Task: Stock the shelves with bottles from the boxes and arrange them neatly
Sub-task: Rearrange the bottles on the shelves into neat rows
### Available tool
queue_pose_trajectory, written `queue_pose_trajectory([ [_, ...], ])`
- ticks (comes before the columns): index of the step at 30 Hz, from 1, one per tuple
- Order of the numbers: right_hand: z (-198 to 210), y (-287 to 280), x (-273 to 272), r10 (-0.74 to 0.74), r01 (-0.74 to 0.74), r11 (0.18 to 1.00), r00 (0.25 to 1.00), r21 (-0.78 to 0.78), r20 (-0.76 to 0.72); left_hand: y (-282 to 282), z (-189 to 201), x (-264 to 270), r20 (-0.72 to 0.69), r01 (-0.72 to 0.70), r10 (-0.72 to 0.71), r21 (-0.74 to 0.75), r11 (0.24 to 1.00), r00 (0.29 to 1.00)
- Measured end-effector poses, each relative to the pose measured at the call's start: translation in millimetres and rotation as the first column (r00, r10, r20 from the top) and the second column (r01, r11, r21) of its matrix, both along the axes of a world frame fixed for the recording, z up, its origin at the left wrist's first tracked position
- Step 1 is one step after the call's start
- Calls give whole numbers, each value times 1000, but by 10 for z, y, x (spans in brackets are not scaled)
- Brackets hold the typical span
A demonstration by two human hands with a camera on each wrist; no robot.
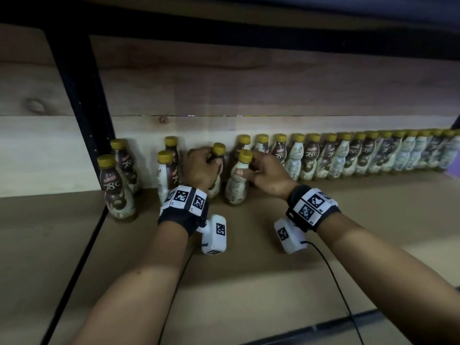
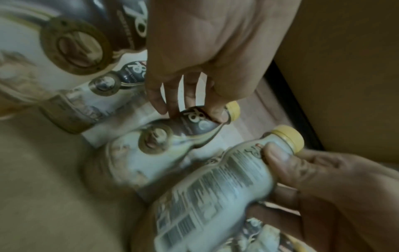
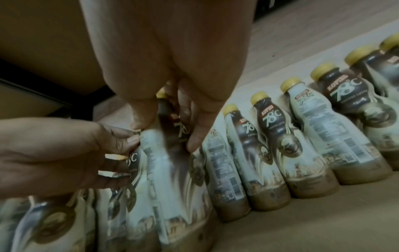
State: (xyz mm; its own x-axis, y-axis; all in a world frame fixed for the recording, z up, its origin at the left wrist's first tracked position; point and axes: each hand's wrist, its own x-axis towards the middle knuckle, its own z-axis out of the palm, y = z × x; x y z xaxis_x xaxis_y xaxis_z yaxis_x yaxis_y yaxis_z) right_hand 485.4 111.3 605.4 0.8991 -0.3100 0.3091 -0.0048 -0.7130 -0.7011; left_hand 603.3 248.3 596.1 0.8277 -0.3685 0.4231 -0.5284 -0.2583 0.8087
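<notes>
Coffee bottles with yellow caps and brown-and-white labels stand on the shelf point(image 1: 286, 290). My left hand point(image 1: 207, 161) grips the neck of one upright bottle point(image 1: 219, 150) just under its cap; the left wrist view shows the fingers point(image 2: 213, 114) curled on its dark shoulder point(image 2: 194, 126). Right beside it, my right hand point(image 1: 251, 170) holds a second bottle point(image 1: 236, 188) by its upper body, white label side facing me. In the right wrist view thumb and fingers point(image 3: 194, 141) pinch that bottle point(image 3: 159, 163). The two held bottles almost touch.
A long tight row of bottles point(image 1: 348, 155) lines the wooden back wall point(image 1: 224, 90) to the right. Looser bottles stand at the left: a pair point(image 1: 117, 190) by the black upright post point(image 1: 82, 95) and another pair point(image 1: 166, 168). A dark upper shelf point(image 1: 249, 21) hangs overhead.
</notes>
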Motion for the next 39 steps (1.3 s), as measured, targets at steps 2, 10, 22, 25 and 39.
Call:
queue_pose_trajectory([
  [2, 50, 30, -92, -11, 10, 1000, 1000, -24, -29, 36, 0, -32, -56, 63, -66, -64, 996, 996],
  [10, 281, 336, -356, 61, -63, 997, 997, -44, -48, 396, 186, -283, -158, 117, -149, -197, 973, 976],
  [22, 144, 1006, -39, 227, -227, 973, 974, 28, 7, 1754, 126, -406, -262, -258, 192, -248, 934, 946],
  [25, 73, 1164, 52, 249, -249, 968, 968, 8, 17, 1998, 62, -437, -281, -323, 242, -294, 900, 929],
  [39, -13, 1565, 178, 190, -191, 982, 980, 2, 56, 2113, -96, -497, -304, -604, 535, -213, 768, 788],
])
